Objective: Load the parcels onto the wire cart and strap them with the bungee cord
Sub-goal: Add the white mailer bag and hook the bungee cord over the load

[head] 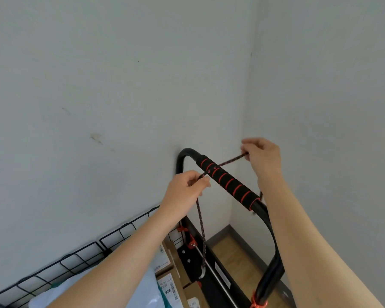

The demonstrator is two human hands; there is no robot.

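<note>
Head view: bungee cord (pixel 228 161) crosses the foam-wrapped cart handle (pixel 230 185), pinched near-left by the left hand (pixel 185 190), far-right by the right hand (pixel 262 156).

Bright, soft, even light, source out of view. Wall (pixel 98 85) flat grey-white with only a faint shade beside the cart handle (pixel 229 183). Wide-angle stretch at the edges: arms (pixel 320 252) balloon toward 5 and 7 o'clock. Whole frame slightly soft; labels (pixel 171 287) at 6 o'clock smeared.
</note>
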